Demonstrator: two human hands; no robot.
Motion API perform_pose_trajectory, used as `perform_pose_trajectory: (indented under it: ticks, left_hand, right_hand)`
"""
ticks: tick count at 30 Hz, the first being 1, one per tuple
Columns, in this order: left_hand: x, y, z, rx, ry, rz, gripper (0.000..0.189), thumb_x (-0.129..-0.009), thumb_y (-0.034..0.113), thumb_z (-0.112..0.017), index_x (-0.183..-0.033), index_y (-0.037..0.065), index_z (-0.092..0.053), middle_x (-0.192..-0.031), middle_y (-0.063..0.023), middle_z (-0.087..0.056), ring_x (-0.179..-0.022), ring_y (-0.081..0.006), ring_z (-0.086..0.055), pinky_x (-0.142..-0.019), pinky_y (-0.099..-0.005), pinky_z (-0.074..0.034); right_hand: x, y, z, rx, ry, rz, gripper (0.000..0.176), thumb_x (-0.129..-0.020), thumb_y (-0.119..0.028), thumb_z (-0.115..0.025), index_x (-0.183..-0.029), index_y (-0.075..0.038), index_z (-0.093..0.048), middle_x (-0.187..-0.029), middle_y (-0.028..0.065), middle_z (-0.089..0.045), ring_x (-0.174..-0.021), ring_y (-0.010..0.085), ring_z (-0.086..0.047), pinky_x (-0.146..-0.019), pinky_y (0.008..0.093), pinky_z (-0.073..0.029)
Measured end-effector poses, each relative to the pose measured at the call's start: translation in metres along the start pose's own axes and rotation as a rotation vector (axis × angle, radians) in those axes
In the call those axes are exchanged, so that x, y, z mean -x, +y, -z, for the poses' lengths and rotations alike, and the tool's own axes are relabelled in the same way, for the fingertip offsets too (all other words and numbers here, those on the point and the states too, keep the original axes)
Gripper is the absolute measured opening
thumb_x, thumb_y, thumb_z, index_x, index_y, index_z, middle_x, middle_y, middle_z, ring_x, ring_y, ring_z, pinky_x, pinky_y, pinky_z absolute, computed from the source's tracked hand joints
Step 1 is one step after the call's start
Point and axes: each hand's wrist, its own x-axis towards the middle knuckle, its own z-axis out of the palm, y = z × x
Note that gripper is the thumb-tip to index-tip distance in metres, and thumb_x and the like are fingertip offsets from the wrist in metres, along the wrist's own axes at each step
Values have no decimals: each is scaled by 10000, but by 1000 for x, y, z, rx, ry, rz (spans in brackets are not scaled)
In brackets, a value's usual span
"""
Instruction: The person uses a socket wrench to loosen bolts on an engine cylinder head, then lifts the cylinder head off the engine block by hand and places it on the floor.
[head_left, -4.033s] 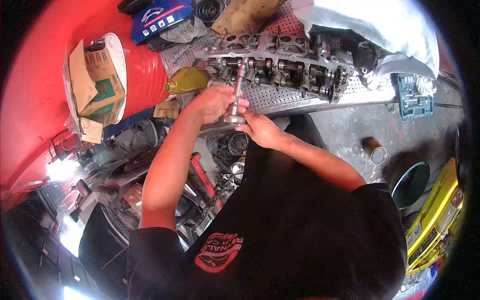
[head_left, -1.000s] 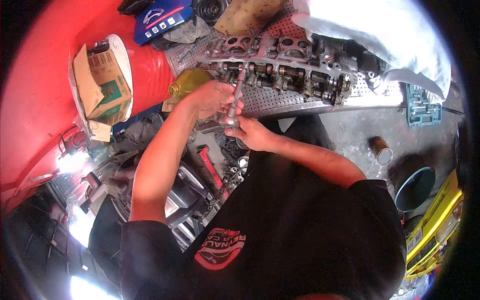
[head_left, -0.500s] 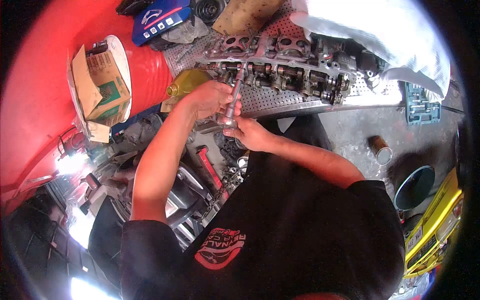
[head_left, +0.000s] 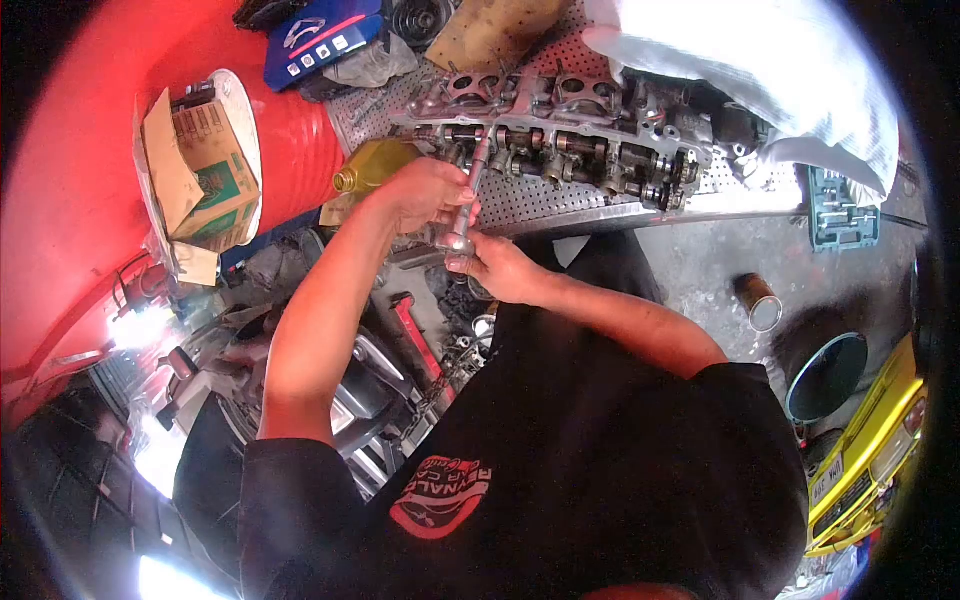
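Observation:
My left hand (head_left: 425,195) wraps its fingers round the shaft of a silver socket tool (head_left: 468,205). At the tool's thick near end, my right hand (head_left: 500,268) is closed on its round head. The tool's far tip reaches a shaft in the cylinder head (head_left: 575,150), a long metal engine part with camshafts and several round openings. This part rests on a perforated metal bench (head_left: 515,200). Exactly where the tip seats is too small to tell.
A yellow-green bottle (head_left: 375,165) lies left of the engine part. Farther left are a red drum (head_left: 310,130) and an open cardboard box (head_left: 215,185). On the right are a white cloth (head_left: 760,60), a green socket case (head_left: 845,215), a can (head_left: 762,305) and a yellow car (head_left: 870,450).
The fingers of my left hand have shifted slightly on the tool shaft. Both hands stay at the tool, and the engine part holds its place.

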Motion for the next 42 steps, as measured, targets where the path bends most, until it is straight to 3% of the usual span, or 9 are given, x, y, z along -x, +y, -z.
perform_pose_trajectory:
  ticks: [2, 5, 11, 17, 20, 23, 29, 35, 42]
  left_hand:
    - [1, 1, -5, -65, 80, 22, 186, -920, 120, -589, -1057, -6, -574, -953, -122, -658, -875, -235, -654, -767, -377, -517]
    - [-5, -4, 2, -16, -1, 43, 189, -912, 113, -600, -1059, -3, -575, -947, -125, -657, -868, -237, -655, -756, -382, -521]
    - [-4, -3, 0, 154, -128, 14, 183, -891, 135, -652, -1014, 23, -573, -917, -102, -655, -801, -212, -654, -655, -332, -517]
    - [-7, -3, -7, -278, 149, 49, 178, -911, 148, -621, -1021, 15, -576, -925, -122, -655, -829, -230, -664, -691, -344, -533]
    - [9, 6, -17, 159, 60, -31, 163, -906, 158, -632, -993, 31, -577, -861, -88, -655, -783, -216, -655, -695, -353, -524]
    - [8, 3, -6, 167, -89, -28, 176, -913, 174, -628, -1004, 37, -566, -879, -75, -652, -787, -207, -646, -703, -362, -518]
    - [-11, -8, -5, -247, 186, 10, 279, -866, 193, -681, -1054, 19, -571, -985, -113, -645, -912, -222, -643, -765, -379, -512]
    - [10, -1, -14, 191, -112, -74, 269, -885, 258, -671, -1044, 58, -584, -867, -63, -628, -744, -180, -612, -633, -323, -505]
    - [-6, -5, -11, -203, 163, 19, 163, -921, 152, -596, -1040, 42, -585, -901, -80, -644, -810, -213, -642, -696, -334, -511]
  right_hand:
    - [1, 2, -4, -26, 12, -33, 384, -938, -278, -598, -1248, -64, -525, -1055, 193, -644, -1047, 367, -617, -877, 427, -479]
    - [0, 14, -9, 3, 56, 53, 391, -932, -268, -590, -1231, -29, -512, -955, 261, -626, -950, 446, -608, -775, 486, -481]
    - [1, 12, -3, -6, 75, 213, 391, -933, -278, -591, -1230, -36, -516, -944, 265, -630, -947, 446, -607, -777, 496, -476]
    - [-1, 11, -5, -30, 31, 87, 411, -933, -287, -589, -1258, -53, -497, -898, 247, -623, -937, 453, -605, -786, 494, -477]
    - [-2, 16, -7, 12, 59, 164, 423, -934, -295, -587, -1267, -55, -487, -908, 247, -626, -937, 455, -606, -782, 500, -476]
    - [-2, 19, -7, 18, 68, 202, 418, -934, -299, -587, -1265, -63, -491, -902, 245, -626, -926, 456, -608, -770, 503, -478]
    - [-1, 15, -1, 44, -16, 8, 395, -932, -297, -586, -1250, -77, -504, -939, 250, -621, -960, 448, -603, -806, 501, -472]
    - [2, 17, 2, 33, 8, 143, 401, -930, -302, -589, -1248, -70, -507, -961, 253, -619, -982, 443, -597, -826, 499, -465]
    - [1, 15, -2, 85, 35, 1, 417, -928, -313, -598, -1253, -66, -514, -974, 257, -636, -964, 448, -606, -823, 483, -482]
